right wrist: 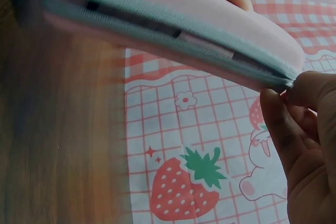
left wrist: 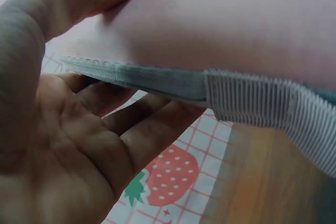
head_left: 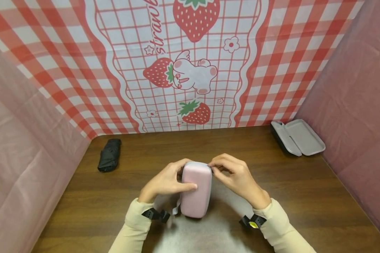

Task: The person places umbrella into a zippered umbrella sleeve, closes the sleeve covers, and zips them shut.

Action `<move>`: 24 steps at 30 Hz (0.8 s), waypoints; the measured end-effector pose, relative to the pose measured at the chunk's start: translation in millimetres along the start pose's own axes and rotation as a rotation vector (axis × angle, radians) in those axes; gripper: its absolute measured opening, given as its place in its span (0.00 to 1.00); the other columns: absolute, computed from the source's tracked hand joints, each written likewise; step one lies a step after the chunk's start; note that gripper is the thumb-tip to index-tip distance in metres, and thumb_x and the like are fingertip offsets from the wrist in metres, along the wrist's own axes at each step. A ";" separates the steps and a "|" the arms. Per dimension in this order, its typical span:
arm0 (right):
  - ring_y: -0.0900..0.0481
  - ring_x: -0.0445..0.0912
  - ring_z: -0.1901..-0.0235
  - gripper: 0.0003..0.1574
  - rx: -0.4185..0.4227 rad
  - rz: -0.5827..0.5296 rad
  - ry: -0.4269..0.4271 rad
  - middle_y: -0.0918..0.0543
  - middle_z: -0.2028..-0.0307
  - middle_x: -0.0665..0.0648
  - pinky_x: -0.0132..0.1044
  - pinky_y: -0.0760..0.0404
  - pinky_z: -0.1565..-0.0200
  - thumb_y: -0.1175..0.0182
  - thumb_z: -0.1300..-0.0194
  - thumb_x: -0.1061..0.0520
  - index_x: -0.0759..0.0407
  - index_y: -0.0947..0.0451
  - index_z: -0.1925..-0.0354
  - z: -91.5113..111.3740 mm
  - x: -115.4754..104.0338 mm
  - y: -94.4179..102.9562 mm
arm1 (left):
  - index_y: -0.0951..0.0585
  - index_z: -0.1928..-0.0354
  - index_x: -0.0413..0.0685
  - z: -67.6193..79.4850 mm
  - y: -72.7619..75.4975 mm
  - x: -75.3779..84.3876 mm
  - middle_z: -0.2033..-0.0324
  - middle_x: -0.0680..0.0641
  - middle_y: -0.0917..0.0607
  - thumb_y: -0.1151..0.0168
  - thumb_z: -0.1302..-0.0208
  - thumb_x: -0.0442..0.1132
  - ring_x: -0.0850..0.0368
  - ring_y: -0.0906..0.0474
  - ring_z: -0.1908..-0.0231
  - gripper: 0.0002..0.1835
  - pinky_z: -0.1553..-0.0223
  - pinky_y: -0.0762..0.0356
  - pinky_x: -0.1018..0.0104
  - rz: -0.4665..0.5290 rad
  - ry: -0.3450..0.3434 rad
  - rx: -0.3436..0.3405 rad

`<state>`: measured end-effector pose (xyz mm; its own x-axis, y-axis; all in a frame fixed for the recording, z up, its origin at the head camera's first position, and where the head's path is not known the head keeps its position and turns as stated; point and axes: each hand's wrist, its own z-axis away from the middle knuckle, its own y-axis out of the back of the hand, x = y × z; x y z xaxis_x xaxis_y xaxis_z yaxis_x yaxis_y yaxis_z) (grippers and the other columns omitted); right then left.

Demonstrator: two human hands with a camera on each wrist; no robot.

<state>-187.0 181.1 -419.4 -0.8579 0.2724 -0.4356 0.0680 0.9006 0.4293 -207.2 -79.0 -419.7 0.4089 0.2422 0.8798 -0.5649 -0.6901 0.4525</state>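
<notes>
A pink zippered hard case (head_left: 196,191) is held upright above the table in the head view. My left hand (head_left: 168,178) grips it from the left, thumb across the front and fingers behind. A ribbed wrist strap (left wrist: 252,98) hangs from its side in the left wrist view. My right hand (head_left: 237,174) pinches the zipper pull at the case's upper right corner; the fingertips mostly hide the pull. Along the right side the grey-green zipper (right wrist: 157,24) is parted, and a dark gap with something pale inside shows in the right wrist view.
An open grey-lined case (head_left: 304,137) lies at the back right of the wooden table (head_left: 139,151). A folded black umbrella-like bundle (head_left: 109,155) rests at the back left. Behind the table hangs a strawberry-patterned cloth (head_left: 183,70), with pink cloth on both sides.
</notes>
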 end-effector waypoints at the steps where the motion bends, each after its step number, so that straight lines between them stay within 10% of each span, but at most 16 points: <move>1: 0.15 0.43 0.67 0.18 -0.003 -0.007 0.005 0.14 0.62 0.56 0.24 0.16 0.64 0.34 0.45 0.77 0.61 0.14 0.59 -0.3 -0.3 0.2 | 0.24 0.38 0.46 -0.1 0.2 -0.3 0.56 0.45 0.14 0.24 0.39 0.39 0.59 0.15 0.59 0.29 0.60 0.13 0.61 0.019 0.001 -0.008; 24: 0.15 0.42 0.67 0.15 -0.035 0.017 0.022 0.14 0.63 0.55 0.24 0.16 0.62 0.34 0.44 0.76 0.63 0.15 0.60 -1.4 -2.0 -0.3 | 0.23 0.42 0.44 1.9 7.8 -9.9 0.60 0.43 0.13 0.26 0.38 0.37 0.57 0.14 0.62 0.24 0.62 0.13 0.57 0.157 -0.007 0.007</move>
<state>-186.1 179.8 -417.6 -0.8677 0.2798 -0.4109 0.0649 0.8832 0.4644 -214.2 -88.1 -425.1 0.3212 0.1259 0.9386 -0.6175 -0.7236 0.3084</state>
